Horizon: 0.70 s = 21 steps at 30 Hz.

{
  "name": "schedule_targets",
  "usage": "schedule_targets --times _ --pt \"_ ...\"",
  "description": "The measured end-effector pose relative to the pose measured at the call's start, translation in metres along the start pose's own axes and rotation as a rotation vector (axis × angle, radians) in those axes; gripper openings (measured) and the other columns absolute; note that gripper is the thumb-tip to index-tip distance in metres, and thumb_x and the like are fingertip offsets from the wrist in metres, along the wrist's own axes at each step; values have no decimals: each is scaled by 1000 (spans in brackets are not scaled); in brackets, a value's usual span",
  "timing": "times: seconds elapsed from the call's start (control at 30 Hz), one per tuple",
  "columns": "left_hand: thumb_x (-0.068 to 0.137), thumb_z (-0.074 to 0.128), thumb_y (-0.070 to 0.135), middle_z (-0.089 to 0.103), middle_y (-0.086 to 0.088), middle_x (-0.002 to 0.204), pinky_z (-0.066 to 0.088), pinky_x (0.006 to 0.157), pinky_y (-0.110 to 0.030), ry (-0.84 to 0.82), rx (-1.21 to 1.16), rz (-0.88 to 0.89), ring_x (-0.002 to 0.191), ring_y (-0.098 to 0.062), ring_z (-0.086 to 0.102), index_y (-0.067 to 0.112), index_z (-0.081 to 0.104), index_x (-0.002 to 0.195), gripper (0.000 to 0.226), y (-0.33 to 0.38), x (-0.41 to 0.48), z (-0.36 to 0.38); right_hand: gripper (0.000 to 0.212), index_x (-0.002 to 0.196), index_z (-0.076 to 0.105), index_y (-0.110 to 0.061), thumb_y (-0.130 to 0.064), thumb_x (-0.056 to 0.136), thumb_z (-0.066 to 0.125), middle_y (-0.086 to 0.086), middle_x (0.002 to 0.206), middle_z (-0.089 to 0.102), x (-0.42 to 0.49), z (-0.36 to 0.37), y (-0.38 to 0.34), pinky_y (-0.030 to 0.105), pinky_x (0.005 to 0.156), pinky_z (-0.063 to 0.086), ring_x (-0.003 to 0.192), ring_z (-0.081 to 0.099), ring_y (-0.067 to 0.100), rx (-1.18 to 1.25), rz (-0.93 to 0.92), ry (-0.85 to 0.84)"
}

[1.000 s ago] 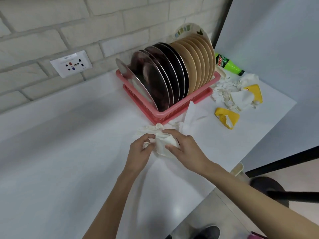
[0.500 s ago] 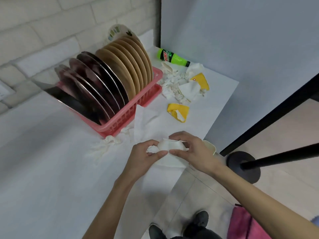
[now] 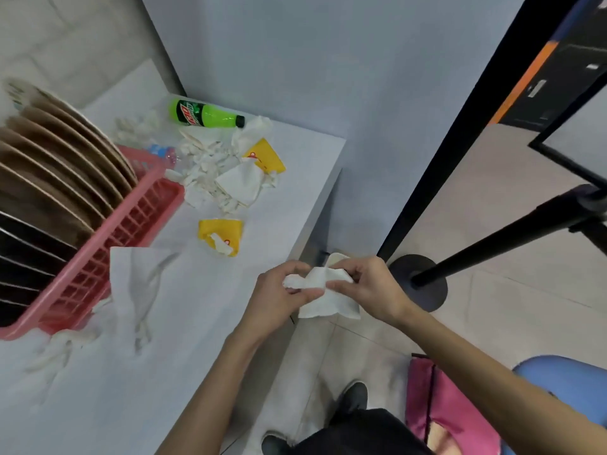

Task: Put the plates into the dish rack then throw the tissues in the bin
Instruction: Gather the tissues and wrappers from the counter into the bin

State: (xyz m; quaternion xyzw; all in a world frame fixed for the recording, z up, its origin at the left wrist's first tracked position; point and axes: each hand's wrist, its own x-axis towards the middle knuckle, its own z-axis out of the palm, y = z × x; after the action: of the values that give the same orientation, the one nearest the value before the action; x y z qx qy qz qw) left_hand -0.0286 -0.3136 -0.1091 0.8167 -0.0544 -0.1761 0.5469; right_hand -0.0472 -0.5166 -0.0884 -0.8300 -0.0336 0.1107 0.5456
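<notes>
Left hand [image 3: 279, 298]: fingers curled, pinching the left end of the tissue [image 3: 328, 305].
Right hand [image 3: 372, 289]: thumb and fingers pinching its right end.
Tissue: white, crumpled, stretched between both hands, just past the edge of the table [image 3: 164, 372], over the floor [image 3: 492, 224].
Plates [image 3: 59, 169]: upright in the pink rack [image 3: 131, 224], far left.
Other tissues: one flat sheet [image 3: 141, 280] beside the rack; a heap [image 3: 213, 172] near the green bottle [image 3: 203, 114], well apart from the hands.

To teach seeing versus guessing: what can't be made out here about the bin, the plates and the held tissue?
Head view:
1. Cream bin: only a rim sliver shows; the right hand and crumpled white tissue cover the rest.
2. Brown and dark round plates in the pink plastic dish rack: cut off by the left edge, uncountable.
3. Tissue count: hidden by the left hand.
</notes>
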Motion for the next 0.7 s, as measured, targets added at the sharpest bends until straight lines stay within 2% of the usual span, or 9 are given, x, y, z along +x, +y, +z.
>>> schedule_targets --times 0.07,0.13,0.2,0.33,0.47,0.53,0.6,0.7 --pt "77 84 30 69 27 96 49 67 -8 -89 12 -14 90 5 66 40 68 101 30 5 13 25 13 76 72 -18 -12 88 71 -11 66 64 -3 -18 22 26 55 43 61 56 5 -1 26 -13" --pt "78 84 25 73 17 92 51 67 -12 -142 13 -51 83 -2 69 31 73 99 25 4 21 49 18 71 69 -7 -13 88 71 3 64 60 -8 -33 46 37 56 40 60 50 9 0 70 -30" --pt "76 85 21 75 10 86 52 67 -16 -148 14 -90 78 -5 71 25 76 95 22 0 27 71 20 71 67 -3 -13 88 70 9 63 57 -13 -43 68 37 55 38 59 46 11 9 105 -54" --pt "75 87 18 73 7 77 46 61 -13 -158 24 -156 65 -2 65 21 76 88 17 -14 38 107 17 74 70 -4 -14 88 70 -6 59 51 -16 -56 104 26 52 34 55 41 3 24 142 -107" --pt "76 85 18 63 -2 72 39 58 -18 -229 54 -219 61 -8 53 9 73 83 17 -30 56 124 17 75 71 -5 -16 89 71 -5 57 47 -11 -61 138 26 50 30 53 37 6 88 220 -155" --pt "77 85 15 66 -3 74 41 60 -17 -236 49 -250 63 -9 57 8 73 85 16 -38 68 130 12 79 74 -11 -17 89 71 -10 58 53 -4 -60 152 21 51 32 53 41 4 158 240 -143" --pt "77 84 10 70 -2 79 46 60 -15 -205 22 -286 67 -8 63 10 74 89 15 -47 83 138 3 89 76 -16 -15 87 73 -11 68 67 5 -58 169 18 57 40 60 52 1 233 288 -94" --pt "79 81 6 72 -9 93 50 65 -16 -121 -7 -363 80 -17 67 4 72 102 24 -70 109 151 17 99 74 -12 -10 82 77 5 88 75 21 -55 206 39 76 55 79 68 19 256 423 37"
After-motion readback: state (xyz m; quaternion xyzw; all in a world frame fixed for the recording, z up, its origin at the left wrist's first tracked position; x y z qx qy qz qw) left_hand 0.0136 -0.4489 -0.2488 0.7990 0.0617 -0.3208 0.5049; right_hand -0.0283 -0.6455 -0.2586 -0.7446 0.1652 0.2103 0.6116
